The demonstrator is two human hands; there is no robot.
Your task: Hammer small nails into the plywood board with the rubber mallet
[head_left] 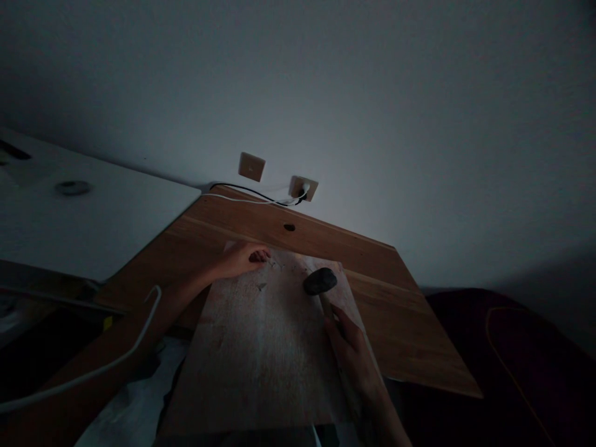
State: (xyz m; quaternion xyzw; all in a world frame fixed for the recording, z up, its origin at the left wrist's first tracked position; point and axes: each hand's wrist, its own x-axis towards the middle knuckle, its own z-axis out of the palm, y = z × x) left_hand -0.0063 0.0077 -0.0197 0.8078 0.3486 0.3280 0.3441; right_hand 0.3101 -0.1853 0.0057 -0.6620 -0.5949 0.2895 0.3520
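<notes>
My right hand is wrapped round the wooden handle of a mallet with a dark, blunt head. The mallet head is over the right half of a pale wooden board. At the board's far left corner is my left hand, its fingers curled and closed near the surface. Whatever those fingers hold, if anything, is too small and dark to make out. By the fingertips lie a few small grey bits. A small pointed grey piece sits a little nearer to me on the board.
Under the board is a brown wooden table against a wall. A white table adjoins on the left. Cables run to a wall socket. A white curved hook or cord crosses before my left arm. Dark red fabric is at right.
</notes>
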